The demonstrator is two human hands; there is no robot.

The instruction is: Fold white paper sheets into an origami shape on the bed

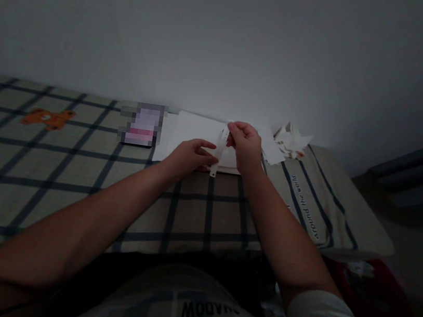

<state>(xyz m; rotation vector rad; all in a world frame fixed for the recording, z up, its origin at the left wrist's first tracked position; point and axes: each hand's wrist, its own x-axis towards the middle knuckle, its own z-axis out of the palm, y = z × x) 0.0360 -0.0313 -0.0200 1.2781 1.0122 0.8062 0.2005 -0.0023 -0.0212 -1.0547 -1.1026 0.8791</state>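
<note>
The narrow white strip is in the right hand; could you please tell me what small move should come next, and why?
Probably the left hand should steady the narrow white strip near its lower end: the right hand pinches it only toward its upper end, and the left hand's fingertips are already close by its lower part.

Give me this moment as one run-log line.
left hand: at lower part of strip | right hand: pinching strip's upper end | below strip: paper | left: phone | right: crumpled scraps
</note>
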